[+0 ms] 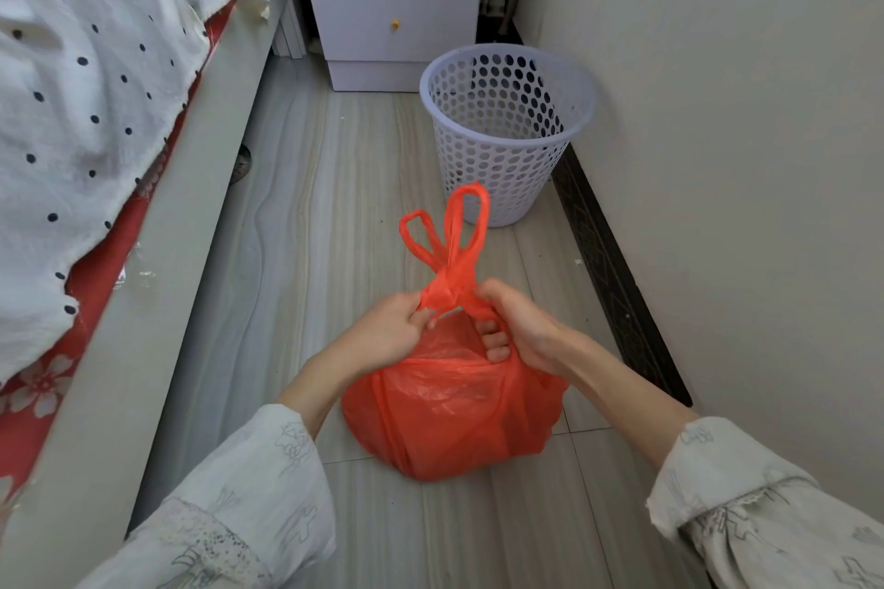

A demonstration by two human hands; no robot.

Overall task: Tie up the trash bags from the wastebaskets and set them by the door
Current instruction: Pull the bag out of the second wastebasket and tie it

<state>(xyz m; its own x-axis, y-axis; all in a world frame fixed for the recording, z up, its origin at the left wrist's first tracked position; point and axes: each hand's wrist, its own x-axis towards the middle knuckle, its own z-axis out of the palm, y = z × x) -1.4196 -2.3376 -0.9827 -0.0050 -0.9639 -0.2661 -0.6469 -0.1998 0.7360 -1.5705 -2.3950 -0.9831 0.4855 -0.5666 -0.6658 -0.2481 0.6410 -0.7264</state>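
One bed (158,187) runs down the whole left side, one white dotted sheet (86,77) spilling over one red floral cover (38,397). Far centre, one white drawer unit (390,5) with two yellow knobs showing. On the right, one pale wall (727,158) with a dark skirting strip along its foot.

Now the floor: grey streaked tiles (311,230), and on them one lavender wastebasket (507,129), holes all round, standing upright by the wall, far right. No liner shows in it.

Nearer, centre: one red trash bag (454,416), plump and sitting on the tiles, well apart from the basket. Its two handle loops (459,225) stick up above a gathered neck.

Two hands on it! The left hand (387,335) pinches the neck from the left, fingers curled onto the plastic. The right hand (516,325) grips from the right, fingers hooked under the twisted strap, three fingertips (495,342) visible against the bag. Two patterned sleeves (248,493) frame the near edge.
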